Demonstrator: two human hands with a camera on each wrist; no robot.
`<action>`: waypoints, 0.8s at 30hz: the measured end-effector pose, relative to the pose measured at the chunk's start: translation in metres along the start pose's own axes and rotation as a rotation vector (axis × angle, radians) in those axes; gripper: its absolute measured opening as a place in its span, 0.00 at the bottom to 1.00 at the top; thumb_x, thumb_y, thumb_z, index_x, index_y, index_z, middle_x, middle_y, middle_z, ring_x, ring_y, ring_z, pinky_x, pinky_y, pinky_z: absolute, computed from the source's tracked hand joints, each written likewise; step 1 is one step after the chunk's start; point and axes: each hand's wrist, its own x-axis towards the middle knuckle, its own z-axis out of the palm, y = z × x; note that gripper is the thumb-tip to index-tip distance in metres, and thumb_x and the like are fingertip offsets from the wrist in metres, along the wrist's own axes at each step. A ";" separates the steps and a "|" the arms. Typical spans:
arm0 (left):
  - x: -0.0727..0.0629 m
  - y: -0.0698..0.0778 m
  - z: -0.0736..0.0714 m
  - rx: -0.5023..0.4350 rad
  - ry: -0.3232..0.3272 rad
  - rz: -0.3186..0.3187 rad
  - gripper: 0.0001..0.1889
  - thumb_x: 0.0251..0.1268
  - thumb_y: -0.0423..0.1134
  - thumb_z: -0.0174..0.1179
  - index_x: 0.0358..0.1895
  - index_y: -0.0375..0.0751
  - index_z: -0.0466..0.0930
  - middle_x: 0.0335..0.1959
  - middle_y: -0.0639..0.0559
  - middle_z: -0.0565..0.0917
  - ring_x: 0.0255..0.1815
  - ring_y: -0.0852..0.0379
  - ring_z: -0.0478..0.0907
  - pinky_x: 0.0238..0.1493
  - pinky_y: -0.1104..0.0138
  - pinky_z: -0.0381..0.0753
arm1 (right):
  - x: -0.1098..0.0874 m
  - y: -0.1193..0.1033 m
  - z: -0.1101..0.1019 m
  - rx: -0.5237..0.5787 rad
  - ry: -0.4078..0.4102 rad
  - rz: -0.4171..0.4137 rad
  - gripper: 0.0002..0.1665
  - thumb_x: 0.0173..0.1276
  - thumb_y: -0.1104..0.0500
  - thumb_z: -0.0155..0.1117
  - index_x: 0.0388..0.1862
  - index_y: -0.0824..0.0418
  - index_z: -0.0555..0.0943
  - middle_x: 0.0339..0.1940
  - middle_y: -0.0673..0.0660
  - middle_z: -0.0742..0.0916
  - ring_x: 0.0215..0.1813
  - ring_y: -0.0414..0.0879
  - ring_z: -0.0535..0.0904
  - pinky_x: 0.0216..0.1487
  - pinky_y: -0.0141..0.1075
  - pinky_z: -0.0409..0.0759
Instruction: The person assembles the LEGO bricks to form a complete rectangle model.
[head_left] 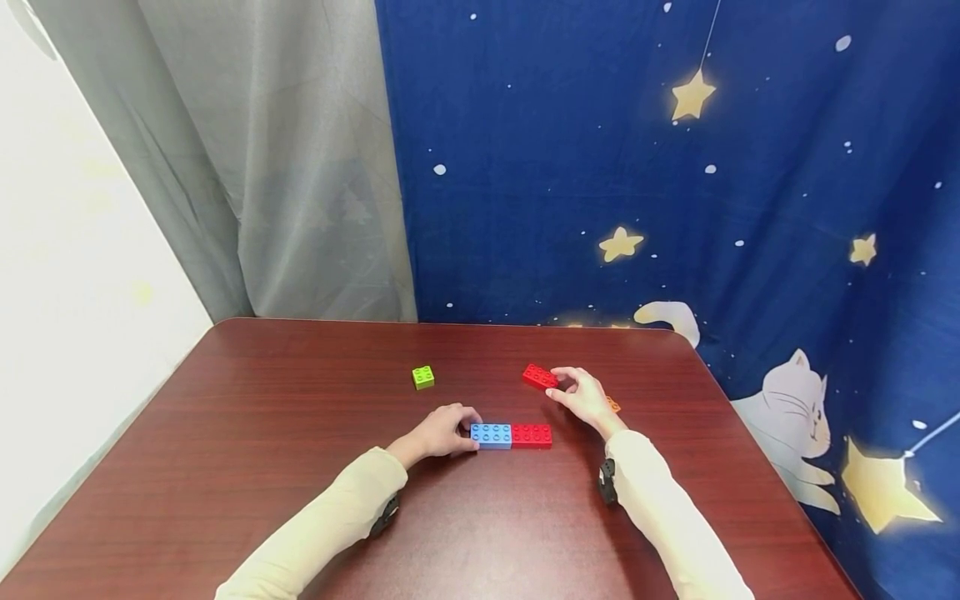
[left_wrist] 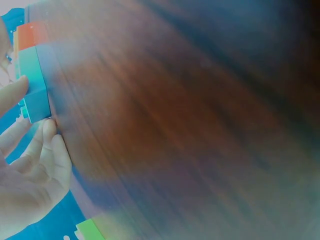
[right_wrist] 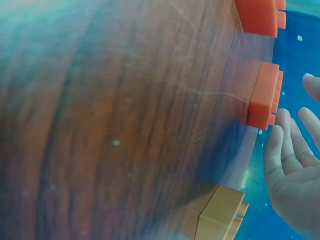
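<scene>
A light blue brick (head_left: 491, 436) and a red brick (head_left: 532, 436) lie end to end in the middle of the table. My left hand (head_left: 442, 431) holds the blue brick's left end, with its thumb on the near side, as the blue brick (left_wrist: 36, 87) shows in the left wrist view. Farther back lies a second red brick (head_left: 540, 377), slightly turned. My right hand (head_left: 583, 396) is at that brick's right end, thumb and fingers spread apart. In the right wrist view, the fingertips are close beside this red brick (right_wrist: 264, 97); contact is unclear.
A small lime green brick (head_left: 423, 378) sits at the back, left of centre. An orange brick (head_left: 613, 404) is partly hidden behind my right hand. The brown table (head_left: 315, 375) ends at a grey curtain (head_left: 322, 167) and a blue star-patterned curtain (head_left: 540, 167).
</scene>
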 end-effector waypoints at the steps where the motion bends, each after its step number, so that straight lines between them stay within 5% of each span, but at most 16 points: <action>1: 0.000 0.000 0.000 0.000 0.000 0.003 0.15 0.45 0.39 0.66 0.38 0.41 0.77 0.28 0.51 0.74 0.31 0.56 0.71 0.33 0.64 0.68 | 0.001 0.000 0.000 -0.002 0.000 0.006 0.25 0.51 0.60 0.68 0.49 0.64 0.75 0.40 0.60 0.79 0.29 0.47 0.75 0.32 0.35 0.73; 17: -0.001 0.002 -0.001 -0.005 -0.008 -0.005 0.15 0.45 0.38 0.66 0.38 0.39 0.77 0.28 0.51 0.73 0.31 0.56 0.70 0.34 0.65 0.69 | 0.011 0.006 0.013 -0.079 0.040 0.054 0.26 0.50 0.61 0.68 0.50 0.64 0.75 0.41 0.60 0.77 0.30 0.48 0.75 0.35 0.39 0.73; 24: -0.001 0.002 -0.001 -0.007 -0.004 0.007 0.14 0.45 0.38 0.66 0.38 0.39 0.77 0.28 0.51 0.74 0.31 0.56 0.70 0.34 0.65 0.68 | 0.011 0.007 0.016 -0.156 0.055 0.027 0.26 0.50 0.61 0.68 0.50 0.66 0.75 0.42 0.62 0.78 0.41 0.53 0.72 0.45 0.44 0.68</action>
